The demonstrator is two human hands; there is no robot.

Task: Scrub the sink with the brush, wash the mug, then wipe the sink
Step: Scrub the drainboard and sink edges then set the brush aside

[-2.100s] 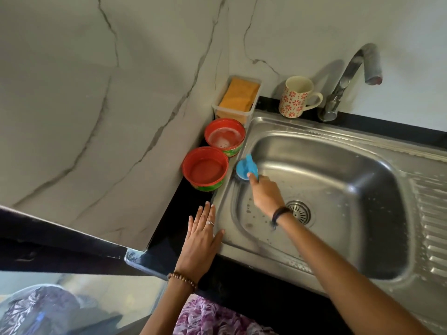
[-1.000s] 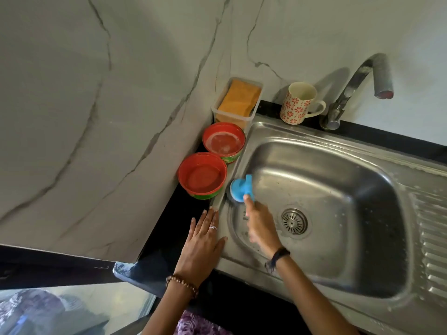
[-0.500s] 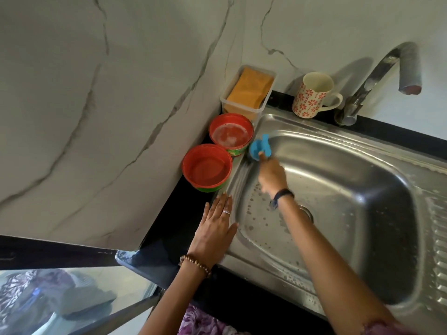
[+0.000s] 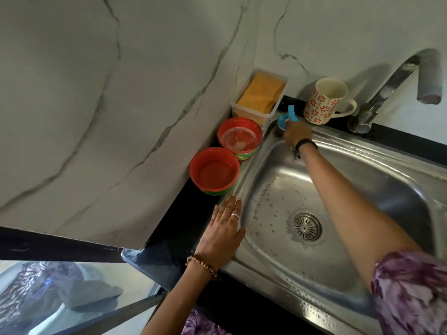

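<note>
Right grip: I hold the blue brush (image 4: pixel 287 118) at the sink's (image 4: pixel 362 151) far-left corner rim.
Left grip: flat, fingers straight, on the sink's left edge.
Mug (image 4: pixel 325 100): on the surface's far edge, unwashed.
Progress: scrubbing underway; washing, wiping remain.

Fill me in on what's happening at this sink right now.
A person is scrubbing the steel sink. The right hand grips a blue brush at the sink's far left corner, beside the flowered mug, which stands untouched on the counter. The left hand rests flat on the sink's left rim.
</note>
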